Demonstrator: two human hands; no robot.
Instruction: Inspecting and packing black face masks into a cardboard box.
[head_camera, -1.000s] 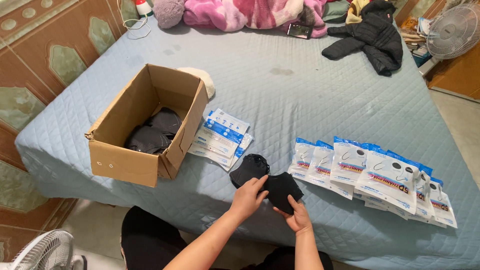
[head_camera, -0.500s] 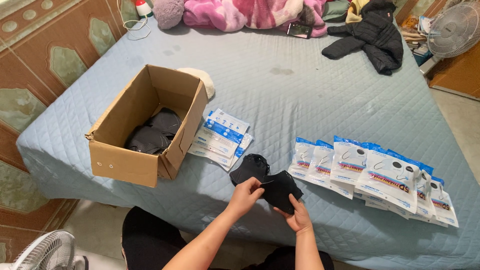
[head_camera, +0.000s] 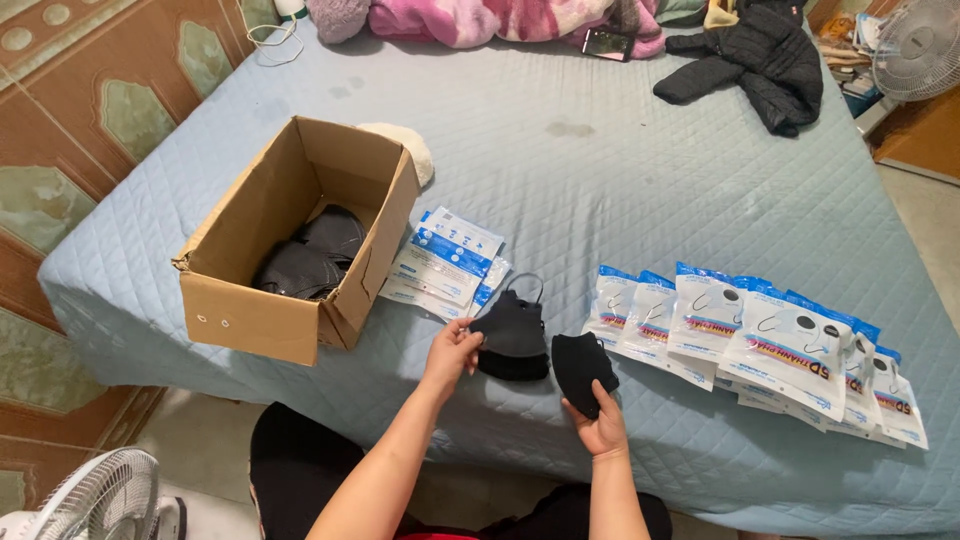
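My left hand (head_camera: 452, 353) grips the left edge of a small stack of black face masks (head_camera: 512, 333) lying on the blue quilted bed (head_camera: 620, 180). My right hand (head_camera: 598, 427) holds one black mask (head_camera: 582, 368) just to the right of that stack. A row of overlapping white and blue mask packets (head_camera: 770, 340) lies to the right. An open cardboard box (head_camera: 290, 245) with dark masks inside stands to the left.
A pile of flat blue and white packets (head_camera: 445, 262) lies between the box and the stack. A black jacket (head_camera: 750, 60), a pink blanket (head_camera: 480, 18) and a phone (head_camera: 605, 42) lie at the far edge. One fan (head_camera: 85, 495) stands on the floor bottom left, another fan (head_camera: 915, 45) top right.
My two hands have parted: the right one pulled a single black mask off to the right, while the left one stayed on the stack.
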